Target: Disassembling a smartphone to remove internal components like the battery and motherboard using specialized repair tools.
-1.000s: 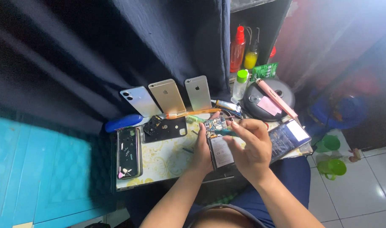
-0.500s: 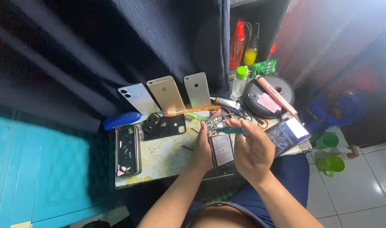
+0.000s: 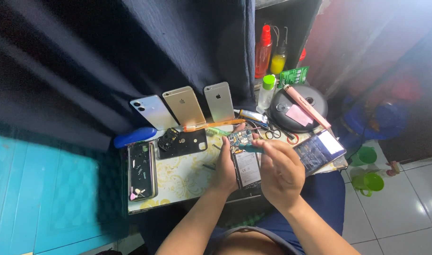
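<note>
A small table carries three phones leaning against a dark curtain. Over its near edge, the left hand grips an opened phone. The right hand pinches a teal tool touching its board.

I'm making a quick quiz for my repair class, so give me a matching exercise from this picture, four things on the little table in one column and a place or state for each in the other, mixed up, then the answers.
Things:
1. opened phone
2. gold phone
3. red bottle
4. blue tool handle

Places or states:
A. on the shelf beside the curtain
B. held in the left hand, back cover off
C. leaning face-down against the dark curtain, between two other phones
D. lying at the table's left back edge

Pairs: 1-B, 2-C, 3-A, 4-D
</note>
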